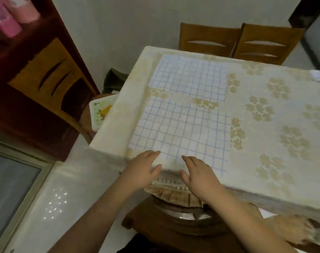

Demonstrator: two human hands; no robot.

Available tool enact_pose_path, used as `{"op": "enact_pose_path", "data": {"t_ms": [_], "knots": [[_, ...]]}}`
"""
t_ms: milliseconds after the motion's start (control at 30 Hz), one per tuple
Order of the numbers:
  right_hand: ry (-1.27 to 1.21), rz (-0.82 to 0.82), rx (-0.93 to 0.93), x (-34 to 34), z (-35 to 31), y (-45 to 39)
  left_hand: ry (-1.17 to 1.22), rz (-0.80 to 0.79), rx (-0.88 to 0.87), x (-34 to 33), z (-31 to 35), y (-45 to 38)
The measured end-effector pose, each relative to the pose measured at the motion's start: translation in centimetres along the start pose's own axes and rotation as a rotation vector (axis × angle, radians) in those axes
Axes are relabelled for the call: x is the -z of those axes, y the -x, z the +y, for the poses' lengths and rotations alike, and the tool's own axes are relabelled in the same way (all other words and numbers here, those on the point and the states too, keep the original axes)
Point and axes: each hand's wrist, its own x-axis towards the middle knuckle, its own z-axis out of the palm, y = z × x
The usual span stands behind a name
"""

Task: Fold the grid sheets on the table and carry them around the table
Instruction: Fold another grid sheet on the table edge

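Left hand (143, 170) and right hand (199, 177) lie flat, fingers straight, on the near grid sheet (183, 128). The far grid sheet (188, 77) lies beyond the fingertips.

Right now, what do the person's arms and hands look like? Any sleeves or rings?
Both arms are bare as far as the picture shows: no sleeves. The left hand and right hand show no gloves, rings, watch or bracelet. Nails are too blurred to judge.

Both forearms (93, 212) bare to frame edge; left hand (142, 168) and right hand (199, 175) broad-backed, fingers (189, 160) short, rounded.
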Motion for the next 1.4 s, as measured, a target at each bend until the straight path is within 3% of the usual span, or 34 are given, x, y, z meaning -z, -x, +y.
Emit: {"op": "enact_pose_path", "data": {"t_ms": [133,233,467,667,900,1067,1267,1400], "knots": [[-0.013,-0.033,-0.078,-1.7,-2.5,-2.8,0.245,-0.102,0.045,0.0,-5.7,-3.4],[-0.034,-0.06,-0.145,-2.8,-3.7,-4.8,0.47,-0.056,0.162,-0.3,-9.5,-5.9],[0.07,-0.123,-0.214,-5.9,-3.5,-8.9,0.428,0.028,0.381,-0.9,-13.9,-10.5],[0.019,-0.174,-0.322,-7.8,-3.3,-9.7,0.427,0.114,0.568,-2.1,-15.9,-12.4],[0.007,-0.156,-0.302,-8.6,-3.5,-9.4,0.302,0.065,0.549,-2.4,-16.4,-13.6],[-0.076,-0.166,-0.295,-9.2,-2.5,-8.8,0.306,0.135,0.683,-2.6,-15.7,-13.1],[-0.089,-0.133,-0.25,-9.8,-1.0,-7.8,0.036,0.008,0.736,-3.6,-13.4,-12.5],[-0.055,-0.093,-0.201,-10.0,-0.1,-7.5,0.229,0.108,0.669,-3.7,-12.2,-12.0]]}}
